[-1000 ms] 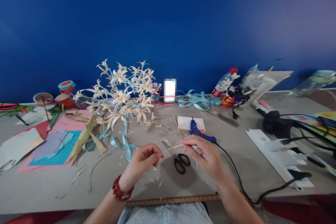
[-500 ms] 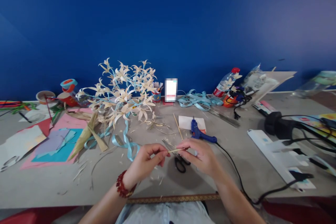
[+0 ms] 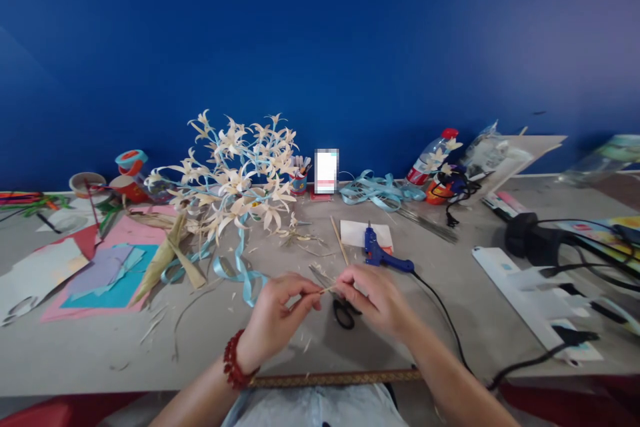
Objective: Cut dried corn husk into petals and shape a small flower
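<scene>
Between my fingertips runs a thin, pale strip (image 3: 329, 289) that looks like dried plant husk. My left hand (image 3: 287, 310), with a red bead bracelet (image 3: 234, 359) at the wrist, pinches its left end. The other end sits in the pinch of my right hand (image 3: 373, 297), whose fingers partly hide it. Just below and behind the strip lie black-handled scissors (image 3: 344, 315), partly covered by my right hand. Beyond that hand a blue glue gun (image 3: 383, 253) rests by a white card (image 3: 353, 233). A thin wooden stick (image 3: 340, 240) lies behind my hands.
Pale husk flowers on blue stems (image 3: 235, 177) stand at back left. Coloured paper (image 3: 110, 280) and dried husks (image 3: 160, 260) lie left. Light blue ribbon (image 3: 375, 188) and a bottle (image 3: 430, 157) are at the back. A white power strip (image 3: 530, 303) with cables lies right.
My right hand has shifted slightly left, closer to my left hand. Less of the pale strip shows between the fingertips. The things on the table have stayed put.
</scene>
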A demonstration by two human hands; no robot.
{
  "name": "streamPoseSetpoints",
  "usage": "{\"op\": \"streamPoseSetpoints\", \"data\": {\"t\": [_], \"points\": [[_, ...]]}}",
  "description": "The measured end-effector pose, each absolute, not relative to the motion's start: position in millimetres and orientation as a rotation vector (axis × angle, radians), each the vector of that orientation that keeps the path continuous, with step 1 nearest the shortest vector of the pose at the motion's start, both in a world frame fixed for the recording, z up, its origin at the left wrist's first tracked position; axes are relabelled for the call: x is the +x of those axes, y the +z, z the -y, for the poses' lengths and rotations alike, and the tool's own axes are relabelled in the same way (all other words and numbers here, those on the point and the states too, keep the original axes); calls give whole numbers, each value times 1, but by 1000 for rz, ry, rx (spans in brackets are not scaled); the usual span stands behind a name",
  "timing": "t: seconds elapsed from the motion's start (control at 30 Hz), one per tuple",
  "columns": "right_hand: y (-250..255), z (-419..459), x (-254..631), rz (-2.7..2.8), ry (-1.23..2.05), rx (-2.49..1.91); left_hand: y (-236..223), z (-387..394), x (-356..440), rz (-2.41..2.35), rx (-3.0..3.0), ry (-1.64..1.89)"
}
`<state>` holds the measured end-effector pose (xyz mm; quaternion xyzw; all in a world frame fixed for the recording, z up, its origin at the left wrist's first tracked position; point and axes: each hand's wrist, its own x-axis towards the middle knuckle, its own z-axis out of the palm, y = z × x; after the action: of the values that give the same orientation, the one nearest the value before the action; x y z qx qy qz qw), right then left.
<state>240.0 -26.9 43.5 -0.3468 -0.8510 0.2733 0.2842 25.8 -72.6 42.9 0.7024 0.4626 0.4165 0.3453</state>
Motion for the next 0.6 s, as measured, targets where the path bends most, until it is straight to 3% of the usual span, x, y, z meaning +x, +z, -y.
{"op": "streamPoseSetpoints", "data": {"t": [0.17, 0.33, 0.6], "points": [[27, 34, 224, 1972, 1019, -1074, 35, 72, 28, -1304, 2257, 1286], [20, 36, 229, 1914, 1137, -1058, 29, 71, 23, -1429, 1967, 1140], [3, 48, 250, 2568, 401, -1582, 16, 70, 20, -1205, 1138, 1048]]}}
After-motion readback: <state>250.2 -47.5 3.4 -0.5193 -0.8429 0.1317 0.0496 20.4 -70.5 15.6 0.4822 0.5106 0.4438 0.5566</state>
